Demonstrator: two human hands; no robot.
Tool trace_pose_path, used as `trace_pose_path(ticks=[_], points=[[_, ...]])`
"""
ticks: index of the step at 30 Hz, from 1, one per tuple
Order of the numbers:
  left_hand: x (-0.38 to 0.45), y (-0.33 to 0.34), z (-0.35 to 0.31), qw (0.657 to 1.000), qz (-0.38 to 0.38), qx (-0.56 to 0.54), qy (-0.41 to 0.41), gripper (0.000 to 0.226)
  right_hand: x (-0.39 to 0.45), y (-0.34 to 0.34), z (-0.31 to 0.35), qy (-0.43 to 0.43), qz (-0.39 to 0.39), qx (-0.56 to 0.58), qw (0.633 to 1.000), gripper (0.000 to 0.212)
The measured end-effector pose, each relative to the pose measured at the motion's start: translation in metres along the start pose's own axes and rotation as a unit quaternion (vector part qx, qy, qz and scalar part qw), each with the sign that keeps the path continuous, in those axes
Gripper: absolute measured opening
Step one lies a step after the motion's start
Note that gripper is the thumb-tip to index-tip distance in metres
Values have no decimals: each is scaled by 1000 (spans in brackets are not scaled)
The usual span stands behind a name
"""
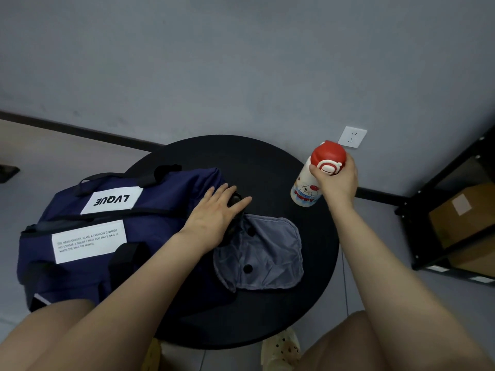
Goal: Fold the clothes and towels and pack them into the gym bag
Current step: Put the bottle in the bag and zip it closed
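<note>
the bag [128, 231], dark blue with black straps and two white labels, lies on its side on the round black bench [267, 167] and takes the side under the left hand [214, 212]. the left hand lies flat on the end of the bag, fingers straight and a little spread, and holds nothing; under the fingertips there is a dark small part of the bag, what it is i cannot tell. just below this hand a grey flap [263, 255] with two black round snaps is open and spread on the bench; it hangs out from the end of the bag. no folded clothes or towels can be seen, the inside of the bag is hidden.

the right hand [336, 180] is well apart from the left hand, at the far edge of the bench. its fingers are curled around the top of a bottle [308, 191], white with a red cap and a cartoon picture, which stands upright, a little tilted, at the bench edge.

beyond the right hand a white socket [352, 137] is on the grey wall. further to the outside of it a black shelf [455, 167] holds a brown box [466, 212]. below, near the person's knees, a pale spotted shoe [284, 346] is on the floor.
</note>
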State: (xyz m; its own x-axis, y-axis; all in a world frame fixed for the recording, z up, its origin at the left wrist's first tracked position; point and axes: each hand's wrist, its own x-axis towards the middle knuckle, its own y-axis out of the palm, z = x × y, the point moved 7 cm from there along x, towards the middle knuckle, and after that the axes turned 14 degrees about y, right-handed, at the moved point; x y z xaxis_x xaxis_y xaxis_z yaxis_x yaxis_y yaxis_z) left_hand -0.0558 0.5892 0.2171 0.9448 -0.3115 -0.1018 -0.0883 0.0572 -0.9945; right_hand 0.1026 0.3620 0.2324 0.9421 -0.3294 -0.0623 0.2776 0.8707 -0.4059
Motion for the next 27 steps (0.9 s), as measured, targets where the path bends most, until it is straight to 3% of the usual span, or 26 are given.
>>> trace_pose_path(ticks=[6, 12, 15, 19, 27], points=[[-13, 0, -7, 999, 16, -23, 28, 66, -56, -6, 26, -52, 138, 9, 989, 70], [-28, -4, -7, 998, 11, 43, 51, 56, -115, 17, 14, -63, 287, -14, 956, 67], [-37, 1, -8, 996, 21, 58, 63, 47, -134, 30, 4, -78, 324, -54, 941, 63], [-47, 11, -8, 991, 49, 87, 83, 40, -149, 42, -9, -104, 367, -102, 919, 74], [-57, 43, -27, 969, 117, 159, 152, 36, -173, 57, -18, -147, 427, -115, 885, 76]])
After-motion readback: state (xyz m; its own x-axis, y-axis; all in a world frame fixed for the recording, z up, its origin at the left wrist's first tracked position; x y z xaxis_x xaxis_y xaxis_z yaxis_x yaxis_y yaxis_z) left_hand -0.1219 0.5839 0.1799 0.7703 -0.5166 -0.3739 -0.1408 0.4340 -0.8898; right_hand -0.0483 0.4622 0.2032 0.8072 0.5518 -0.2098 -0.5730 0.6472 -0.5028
